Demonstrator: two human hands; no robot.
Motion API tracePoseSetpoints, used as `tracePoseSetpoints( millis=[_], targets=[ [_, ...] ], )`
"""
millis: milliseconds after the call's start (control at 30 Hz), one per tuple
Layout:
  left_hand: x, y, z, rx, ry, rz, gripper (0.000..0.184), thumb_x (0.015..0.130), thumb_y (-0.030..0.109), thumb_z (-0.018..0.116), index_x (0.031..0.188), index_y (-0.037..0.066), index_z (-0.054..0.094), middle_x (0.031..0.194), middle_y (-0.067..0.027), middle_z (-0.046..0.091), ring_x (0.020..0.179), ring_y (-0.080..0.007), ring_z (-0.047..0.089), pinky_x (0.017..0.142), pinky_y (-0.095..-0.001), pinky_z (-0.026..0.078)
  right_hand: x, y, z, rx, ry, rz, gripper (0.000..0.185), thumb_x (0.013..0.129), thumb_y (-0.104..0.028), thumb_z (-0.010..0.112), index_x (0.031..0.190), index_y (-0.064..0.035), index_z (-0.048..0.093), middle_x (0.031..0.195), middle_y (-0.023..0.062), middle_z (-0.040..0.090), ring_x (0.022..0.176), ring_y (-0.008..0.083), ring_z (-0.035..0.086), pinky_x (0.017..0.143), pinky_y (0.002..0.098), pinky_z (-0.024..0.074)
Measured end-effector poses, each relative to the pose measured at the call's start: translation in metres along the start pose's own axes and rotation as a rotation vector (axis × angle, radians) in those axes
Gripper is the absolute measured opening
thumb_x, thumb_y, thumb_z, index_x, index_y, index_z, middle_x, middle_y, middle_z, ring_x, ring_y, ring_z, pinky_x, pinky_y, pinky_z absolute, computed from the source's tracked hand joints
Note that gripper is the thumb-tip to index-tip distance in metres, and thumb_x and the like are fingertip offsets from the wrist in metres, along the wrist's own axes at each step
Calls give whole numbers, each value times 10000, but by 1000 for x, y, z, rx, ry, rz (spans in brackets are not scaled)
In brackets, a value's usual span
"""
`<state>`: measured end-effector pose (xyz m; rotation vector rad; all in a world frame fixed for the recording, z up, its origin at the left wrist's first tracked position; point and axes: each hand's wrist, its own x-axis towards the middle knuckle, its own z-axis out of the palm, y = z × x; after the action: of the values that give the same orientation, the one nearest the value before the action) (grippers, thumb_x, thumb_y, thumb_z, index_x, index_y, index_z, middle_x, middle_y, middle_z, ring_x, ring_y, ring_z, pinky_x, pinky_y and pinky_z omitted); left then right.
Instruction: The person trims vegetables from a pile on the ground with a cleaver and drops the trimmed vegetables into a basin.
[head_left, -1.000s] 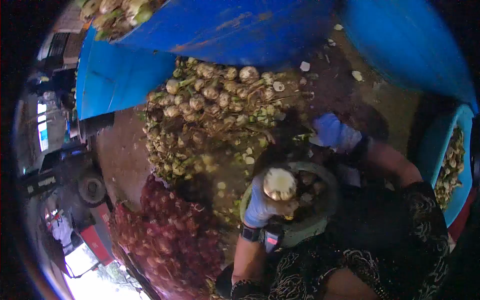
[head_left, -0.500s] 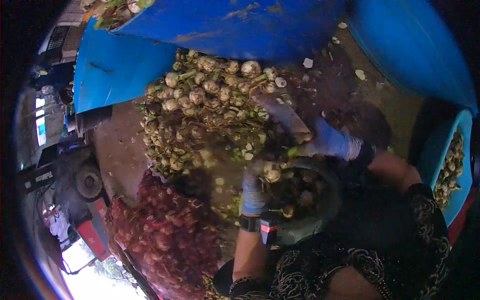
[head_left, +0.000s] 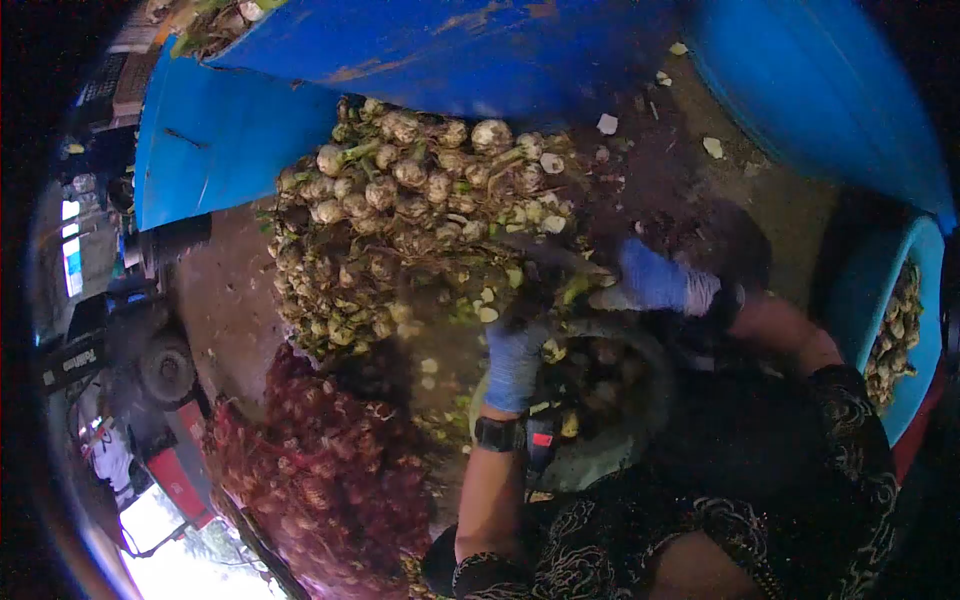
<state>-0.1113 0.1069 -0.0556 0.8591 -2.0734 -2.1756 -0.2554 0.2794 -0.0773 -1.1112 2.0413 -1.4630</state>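
Note:
My left hand (head_left: pixel 513 365), in a bluish glove with a dark watch at the wrist, is closed at the rim of a bucket (head_left: pixel 655 400). A pale garlic bulb (head_left: pixel 553 350) shows at its fingers, mostly hidden and blurred. My right hand (head_left: pixel 652 280), gloved too, grips a knife (head_left: pixel 560 255) whose blade is smeared by motion and points left over the garlic heap (head_left: pixel 400 200). Green stalk (head_left: pixel 575 290) lies between the hands. The heap holds dirty whitish bulbs with roots and stems. Dark, indistinct contents fill the bucket below my hands.
A red mesh sack (head_left: pixel 320 470) full of bulbs stands at lower left. Blue drums (head_left: pixel 450 50) and a blue sheet-like container (head_left: pixel 220 140) border the far side. A light-blue tub (head_left: pixel 935 290) of bulbs is at right. White scraps (head_left: pixel 607 124) litter the floor. A wheeled vehicle (head_left: pixel 165 370) stands at left.
The broad blade, clear before, is now blurred and lower, near the left fingers. The bulb in my left hand shows less. Both hands have shifted only slightly.

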Motion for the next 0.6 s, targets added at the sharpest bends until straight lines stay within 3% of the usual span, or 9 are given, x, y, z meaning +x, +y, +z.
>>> tracePoseSetpoints(
  millis=[33,133,200,300,333,433,500,567,600],
  targets=[
    [-1,-4,-3,1,0,-8,327,796,229,601,1019,-7,566,796,-73,633,695,-146,592,622,-283,496,2,-4,-2,-26,69,-67,432,656,-180,725,1034,-37,573,783,25,596,711,124,551,637,333,452],
    [-3,0,-6,-85,-32,-200,311,800,227,583,996,-14,575,803,-89,636,710,-151,605,644,-279,501,6,-9,-9,269,-214,333,457,663,-212,721,1057,-39,570,817,65,616,731,162,572,680,369,456],
    [-4,19,-1,39,9,-44,292,794,218,571,955,-26,594,873,-112,638,723,-172,613,685,-296,504,18,-20,-14,6,-645,600,459,684,-251,706,1068,-39,570,794,92,613,721,156,568,671,356,456],
    [-14,65,-6,-426,-179,-151,333,758,127,640,1031,-50,568,850,-85,631,760,-129,581,719,-283,480,-10,33,17,57,-541,145,236,734,-234,640,837,-24,607,701,98,608,585,170,544,549,371,433],
    [-14,66,-14,36,-297,-87,350,753,165,674,1035,-18,576,903,-84,628,835,-143,592,725,-294,490,-12,30,15,65,-551,150,236,734,-234,640,837,-24,607,701,98,608,585,170,544,549,371,433],
    [-6,40,-37,445,-330,35,338,752,168,682,1036,13,585,969,-96,616,909,-191,595,759,-309,489,-6,18,-1,280,-362,216,401,699,-287,683,987,-27,586,782,144,618,715,181,588,658,362,454],
    [28,39,-65,439,-43,26,378,747,185,678,1075,33,567,1092,-143,570,916,-270,601,772,-348,496,-14,29,5,100,-540,479,248,761,-260,625,771,-14,592,620,122,582,542,188,541,524,375,428],
    [79,41,-93,985,190,196,444,709,279,699,1060,47,559,1020,-143,583,842,-311,607,711,-384,501,-46,71,39,44,-497,320,332,737,-298,654,884,-9,581,673,151,594,598,230,573,575,393,447],
    [106,27,-108,1588,280,407,480,683,348,713,1032,58,557,910,-129,615,769,-321,612,659,-398,503,-56,83,50,-14,-454,154,451,714,-335,683,998,-5,569,726,180,605,653,272,605,625,410,467]
  ],
)
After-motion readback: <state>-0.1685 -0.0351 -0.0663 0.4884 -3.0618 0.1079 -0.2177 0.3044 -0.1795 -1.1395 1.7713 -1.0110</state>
